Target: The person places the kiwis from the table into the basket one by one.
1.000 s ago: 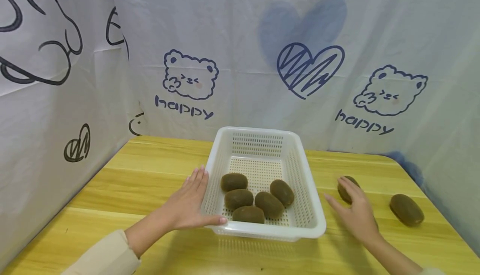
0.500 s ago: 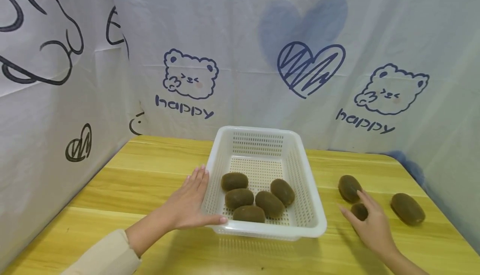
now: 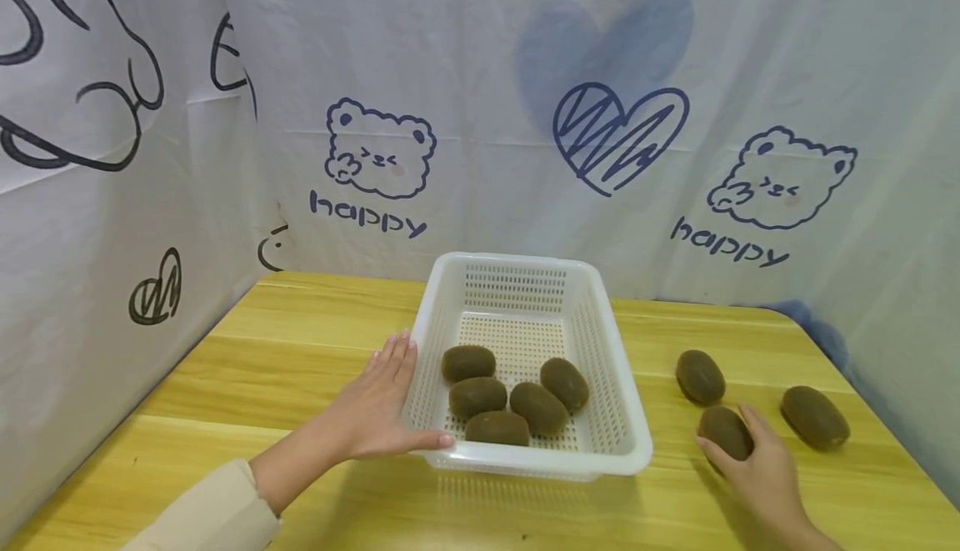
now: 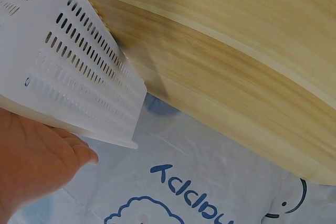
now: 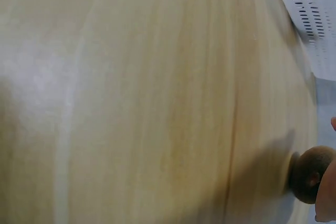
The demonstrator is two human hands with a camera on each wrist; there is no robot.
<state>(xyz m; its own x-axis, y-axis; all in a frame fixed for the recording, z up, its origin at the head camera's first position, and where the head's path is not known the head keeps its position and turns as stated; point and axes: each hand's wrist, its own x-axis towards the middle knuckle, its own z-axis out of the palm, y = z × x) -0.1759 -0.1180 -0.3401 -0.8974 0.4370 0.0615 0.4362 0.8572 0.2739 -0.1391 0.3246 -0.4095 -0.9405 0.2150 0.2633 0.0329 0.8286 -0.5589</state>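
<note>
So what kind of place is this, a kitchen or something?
Probably not a kitchen: more likely a makeshift recording corner. A wooden table is screened by a printed cartoon-bear cloth backdrop, with only a white basket and kiwis.

Right hand (image 3: pixel 761 472) now off far kiwi, onto nearer kiwi (image 3: pixel 724 432)

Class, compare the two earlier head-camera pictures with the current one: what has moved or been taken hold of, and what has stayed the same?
The right hand drew back from the far kiwi toward the person and now cups its fingers round the near kiwi. The far kiwi now lies uncovered. Unchanged: the left hand rests flat against the white basket, five kiwis lie inside, and the rightmost kiwi lies where it was.
</note>
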